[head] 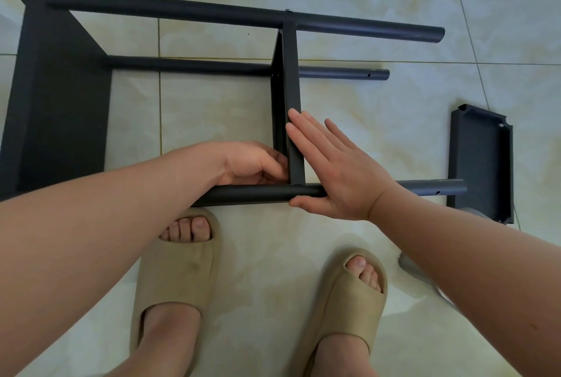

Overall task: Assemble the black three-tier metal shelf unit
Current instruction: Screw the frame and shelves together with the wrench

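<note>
The fingers [303, 131] of my right hand [337, 173] lie straight, flat against the middle shelf panel [292, 73], thumb under the near pole [258, 193]. My left hand [252, 164] curls into that joint; holding a fastener or not, I cannot tell. The shelf frame [60, 97] lies sideways on the tile floor [364, 88]. I judge tier 2 is being fixed; next, the loose panel [479, 161], number 3, at the floor's right, needs fitting.
</note>
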{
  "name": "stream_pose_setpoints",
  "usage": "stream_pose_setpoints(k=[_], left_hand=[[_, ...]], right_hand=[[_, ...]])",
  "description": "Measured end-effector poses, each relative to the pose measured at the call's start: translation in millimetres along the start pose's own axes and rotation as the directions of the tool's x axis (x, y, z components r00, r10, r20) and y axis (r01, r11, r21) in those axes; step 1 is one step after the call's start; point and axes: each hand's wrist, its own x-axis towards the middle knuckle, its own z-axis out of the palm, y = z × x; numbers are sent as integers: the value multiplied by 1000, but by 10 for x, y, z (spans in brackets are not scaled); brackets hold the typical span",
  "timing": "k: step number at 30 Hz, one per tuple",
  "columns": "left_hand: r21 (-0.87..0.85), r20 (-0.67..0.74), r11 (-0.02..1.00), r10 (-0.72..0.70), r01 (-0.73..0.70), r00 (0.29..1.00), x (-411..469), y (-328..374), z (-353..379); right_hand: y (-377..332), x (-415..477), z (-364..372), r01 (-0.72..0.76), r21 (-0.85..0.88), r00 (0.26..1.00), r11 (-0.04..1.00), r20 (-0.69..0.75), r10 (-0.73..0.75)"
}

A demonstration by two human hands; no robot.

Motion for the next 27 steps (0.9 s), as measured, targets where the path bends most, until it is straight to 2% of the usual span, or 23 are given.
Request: stream_pose_setpoints(k=[3,6,8,13,21,24,27], left_hand=[[-46,24,999,-18,19,1000,-9,18,6],[80,27,993,-88,86,996,-44,47,31],[152,-12,986,-62,64,998,-53,50,60],[110,-64,994,18,-11,998,-13,8,26],[-34,12,999,19,-19,1000,-16,8,22],[8,42,999,-37,36,998,-39,35,38],[97,12,993,-67,65,998,-60,41,47]], right_hand=[[-1,2,-3,0,0,1000,1000,2,0],[0,4,0,-1,-3,1000,1000,12,1],[0,5,1,-2,-6,1000,1000,14,2],[1,5,3,1,2,1000,1000,1,-1],[3,6,-1,3,1,1000,1000,2,-3],[3,5,3,0,6,1000,1000,1,0],[2,5,4,0,1,1000,1000,2,0]])
